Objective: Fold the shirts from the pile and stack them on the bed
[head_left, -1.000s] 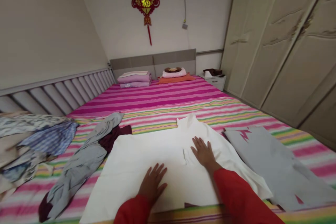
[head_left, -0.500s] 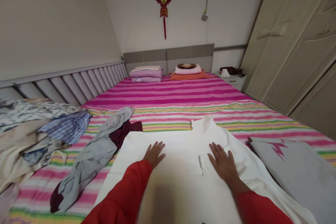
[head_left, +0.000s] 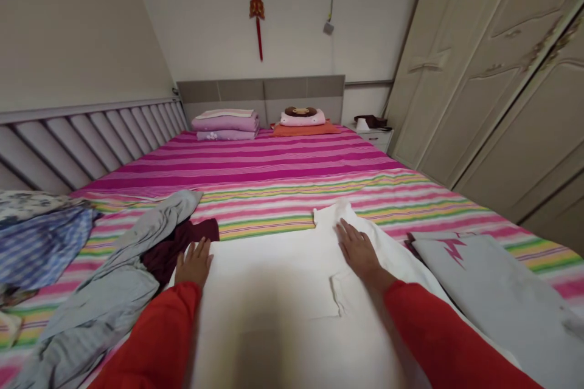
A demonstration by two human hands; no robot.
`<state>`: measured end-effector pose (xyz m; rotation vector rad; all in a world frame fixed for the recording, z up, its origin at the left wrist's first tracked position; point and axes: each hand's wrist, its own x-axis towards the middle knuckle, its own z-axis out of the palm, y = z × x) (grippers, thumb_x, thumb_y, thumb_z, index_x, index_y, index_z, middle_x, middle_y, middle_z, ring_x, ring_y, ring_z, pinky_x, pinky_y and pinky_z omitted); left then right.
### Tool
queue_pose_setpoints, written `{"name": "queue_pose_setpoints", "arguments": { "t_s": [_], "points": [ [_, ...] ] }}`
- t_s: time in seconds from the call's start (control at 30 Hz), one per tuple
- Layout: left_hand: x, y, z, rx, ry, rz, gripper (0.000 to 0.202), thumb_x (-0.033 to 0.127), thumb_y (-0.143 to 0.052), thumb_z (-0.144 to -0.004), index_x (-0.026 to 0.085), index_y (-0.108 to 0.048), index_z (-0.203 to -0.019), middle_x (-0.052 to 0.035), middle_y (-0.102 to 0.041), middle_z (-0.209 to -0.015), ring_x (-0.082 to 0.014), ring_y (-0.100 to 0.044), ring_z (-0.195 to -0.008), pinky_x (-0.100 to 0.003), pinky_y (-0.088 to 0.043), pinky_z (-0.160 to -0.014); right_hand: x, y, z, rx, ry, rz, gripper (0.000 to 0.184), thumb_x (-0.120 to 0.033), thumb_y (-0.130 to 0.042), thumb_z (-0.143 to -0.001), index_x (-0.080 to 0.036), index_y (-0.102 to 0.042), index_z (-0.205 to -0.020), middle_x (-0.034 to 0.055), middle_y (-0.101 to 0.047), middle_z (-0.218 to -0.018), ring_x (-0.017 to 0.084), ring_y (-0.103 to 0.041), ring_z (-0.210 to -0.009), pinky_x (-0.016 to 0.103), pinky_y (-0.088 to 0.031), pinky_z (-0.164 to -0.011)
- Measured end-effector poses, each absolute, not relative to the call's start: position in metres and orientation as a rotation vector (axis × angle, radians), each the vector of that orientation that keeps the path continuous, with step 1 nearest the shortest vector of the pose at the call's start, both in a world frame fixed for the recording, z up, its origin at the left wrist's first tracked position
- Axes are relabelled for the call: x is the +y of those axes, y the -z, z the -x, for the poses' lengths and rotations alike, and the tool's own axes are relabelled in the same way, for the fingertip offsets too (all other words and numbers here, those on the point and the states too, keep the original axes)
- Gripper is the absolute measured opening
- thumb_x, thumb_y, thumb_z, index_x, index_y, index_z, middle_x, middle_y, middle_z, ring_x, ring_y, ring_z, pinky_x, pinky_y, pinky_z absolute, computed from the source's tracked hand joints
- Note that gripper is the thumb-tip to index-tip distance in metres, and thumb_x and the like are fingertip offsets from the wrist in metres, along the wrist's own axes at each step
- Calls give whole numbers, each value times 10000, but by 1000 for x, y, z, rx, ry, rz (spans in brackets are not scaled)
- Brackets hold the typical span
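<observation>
A white garment (head_left: pixel 269 292) with a collar at its far right lies spread on the striped bed, probably a shirt; a small slit or pocket edge shows on its right half. My left hand (head_left: pixel 194 262) rests flat on the garment's upper left corner, fingers stretched out. Close to the collar, my right hand (head_left: pixel 360 250) lies palm down on the fabric with its fingers extended. Neither hand grips anything. The near end of the garment runs out of the picture between my red sleeves.
Left of the garment lies a crumpled grey and maroon piece of clothing (head_left: pixel 109 282), with a blue checked cloth (head_left: pixel 50 243) beyond it. A folded grey garment (head_left: pixel 493 292) sits at the right. Folded bedding (head_left: pixel 225 124) and a pink pillow (head_left: pixel 302 118) stand by the headboard (head_left: pixel 237 91).
My left hand has slid left to the garment's corner. My right hand has moved up toward the collar. The view has turned a little to the right.
</observation>
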<state>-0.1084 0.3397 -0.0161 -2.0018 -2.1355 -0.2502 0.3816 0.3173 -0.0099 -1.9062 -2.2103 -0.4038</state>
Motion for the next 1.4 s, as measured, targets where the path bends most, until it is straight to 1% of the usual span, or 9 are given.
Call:
{"name": "queue_pose_setpoints", "arguments": {
  "t_s": [0.23, 0.4, 0.5, 0.63, 0.83, 0.97, 1.13, 1.27, 1.4],
  "points": [
    [360, -26, 97, -2017, -68, 2244, 525, 144, -387, -880, 268, -512, -1374, -57, -514, -1457, -283, -377, -1382, -580, -179, -1131, 404, -30, -371, -2497, 140, 1881, 995, -246, -654, -745, -226, -95, -1568, 90, -229, -1611, 285, -143, -1489, 459, -146, -1176],
    [373, -40, 97, -2086, -179, 2175, 406, 168, -600, -754, 218, -646, -1154, -89, -679, -1177, -277, -553, -1177, -549, -159, -1143, 429, -46, -362, -2737, 37, 1895, 1195, -204, -809, -567, -184, -142, -1559, 177, -428, -1501, 323, -339, -1405, 461, -223, -1129],
    [372, -41, 99, -2106, -164, 2113, 297, 230, -626, -742, 252, -667, -1035, -81, -686, -1122, -284, -552, -1160, -526, -226, -1114, 428, -51, -354, -2748, 89, 1997, 986, -186, -824, -528, -172, -444, -1438, 173, -648, -1250, 340, -536, -1217, 466, -332, -1039],
    [362, -41, 100, -2024, -84, 2159, 235, 260, -585, -779, 232, -666, -997, -107, -701, -1048, -281, -594, -1082, -454, -363, -1000, 412, -56, -353, -2728, 164, 1990, 506, -225, -778, -607, -190, -705, -1106, 154, -685, -1164, 340, -568, -1157, 460, -349, -1009],
    [339, -55, 103, -2008, -32, 2203, 212, 217, -505, -815, 184, -709, -864, -156, -703, -977, -299, -620, -1010, -390, -448, -813, 371, -74, -370, -2794, 224, 1922, 369, -163, -640, -730, -191, -710, -1091, 121, -733, -1055, 256, -630, -1069, 428, -168, -1110],
    [320, -77, 109, -2014, 2, 2216, 276, 166, -455, -816, 184, -730, -828, -146, -704, -972, -303, -594, -1035, -384, -475, -789, 340, -95, -382, -2759, 282, 1997, 476, -72, -519, -759, -188, -648, -1203, 131, -744, -970, 266, -665, -941, 472, -259, -990],
    [287, -99, 113, -2021, 46, 2219, 307, 184, -429, -843, 185, -736, -864, -133, -696, -1002, -276, -611, -1017, -365, -490, -812, 281, -118, -387, -2649, 437, 2007, 307, -81, -491, -787, -138, -705, -1000, 180, -694, -1024, 273, -632, -958, 400, -293, -858],
    [254, -95, 119, -2131, 153, 2160, 361, 235, -387, -890, 233, -700, -1070, -72, -666, -1203, -228, -653, -984, -319, -507, -761, 218, -118, -388, -2448, 631, 1961, 266, -110, -458, -841, -147, -693, -958, 154, -669, -1005, 269, -592, -952, 394, -285, -833],
    [217, -71, 128, -2219, 345, 2153, 378, 244, -402, -879, 262, -681, -1133, -14, -662, -1265, -207, -641, -1074, -307, -508, -880, 161, -95, -390, -2324, 696, 1925, 233, -152, -461, -867, -180, -689, -910, 125, -677, -936, 268, -561, -933, 409, -277, -863]
  ]
}}
